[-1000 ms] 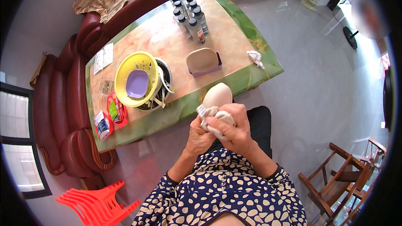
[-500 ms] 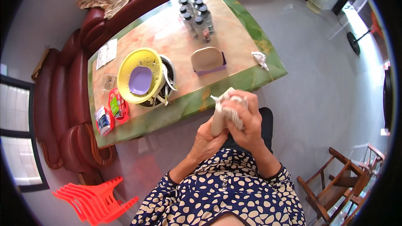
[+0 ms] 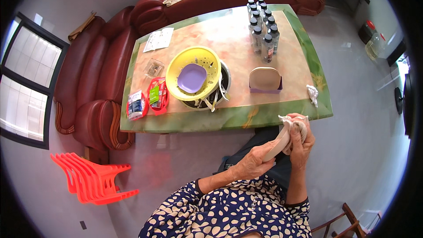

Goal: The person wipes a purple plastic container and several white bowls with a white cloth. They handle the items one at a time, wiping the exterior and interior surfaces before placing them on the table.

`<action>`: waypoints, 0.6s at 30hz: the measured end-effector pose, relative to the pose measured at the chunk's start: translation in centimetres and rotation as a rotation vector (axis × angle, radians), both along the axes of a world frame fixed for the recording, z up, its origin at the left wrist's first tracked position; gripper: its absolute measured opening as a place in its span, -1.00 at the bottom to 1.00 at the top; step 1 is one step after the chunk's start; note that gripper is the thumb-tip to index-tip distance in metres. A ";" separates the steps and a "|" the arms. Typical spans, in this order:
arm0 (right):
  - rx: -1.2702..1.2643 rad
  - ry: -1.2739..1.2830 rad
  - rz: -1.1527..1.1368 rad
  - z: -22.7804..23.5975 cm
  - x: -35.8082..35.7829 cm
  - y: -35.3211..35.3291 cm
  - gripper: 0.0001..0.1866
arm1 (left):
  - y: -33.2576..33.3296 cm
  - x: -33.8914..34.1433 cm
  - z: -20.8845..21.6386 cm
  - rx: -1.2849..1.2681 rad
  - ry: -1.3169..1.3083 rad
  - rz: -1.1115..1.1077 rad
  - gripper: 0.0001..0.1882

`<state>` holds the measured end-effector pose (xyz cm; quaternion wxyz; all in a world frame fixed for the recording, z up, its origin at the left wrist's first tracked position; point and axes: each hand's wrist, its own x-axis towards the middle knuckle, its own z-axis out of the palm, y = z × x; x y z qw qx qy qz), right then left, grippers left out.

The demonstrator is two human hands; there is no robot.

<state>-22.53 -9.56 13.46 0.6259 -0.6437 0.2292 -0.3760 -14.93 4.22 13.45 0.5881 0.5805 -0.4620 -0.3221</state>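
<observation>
A beige shallow dish (image 3: 276, 149), seen nearly edge-on, is gripped at its lower end by my left hand (image 3: 254, 162). My right hand (image 3: 302, 144) presses a crumpled whitish cloth (image 3: 291, 135) against the dish's upper part. Both hands are held over my lap, just off the near right edge of the table. The cloth and my fingers hide part of the dish. On the table beyond stands a similar beige dish (image 3: 264, 78), leaning upright in a purple container (image 3: 266, 91).
The green-edged table (image 3: 238, 118) bears a yellow colander (image 3: 175, 61) with a purple dish (image 3: 192, 78) in it, resting on a pot (image 3: 225, 81). Several black-capped bottles (image 3: 268, 46), red baskets (image 3: 159, 105) and a crumpled tissue (image 3: 313, 94) are there too. A red plastic chair (image 3: 94, 180) stands left.
The view has swung, so the table now sits further right. My left hand still holds the dish, now turned more edge-on, and my right hand keeps the cloth against it.
</observation>
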 end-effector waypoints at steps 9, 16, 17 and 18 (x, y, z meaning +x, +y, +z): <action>-0.880 0.073 -0.023 1.1 -0.4 3.7 -0.63 | 0.0 0.4 -0.8 -0.064 0.293 -0.003 -0.62; -0.769 -0.010 -0.083 1.2 0.4 2.2 -0.72 | -0.1 0.7 0.8 0.021 0.268 -0.031 -0.62; -0.613 -0.010 -0.067 1.4 0.2 1.7 -0.72 | -0.1 0.6 0.8 -0.003 0.218 -0.033 -0.60; -0.459 -0.010 -0.052 1.5 0.1 1.1 -0.73 | -0.1 0.6 0.7 -0.029 0.169 -0.035 -0.57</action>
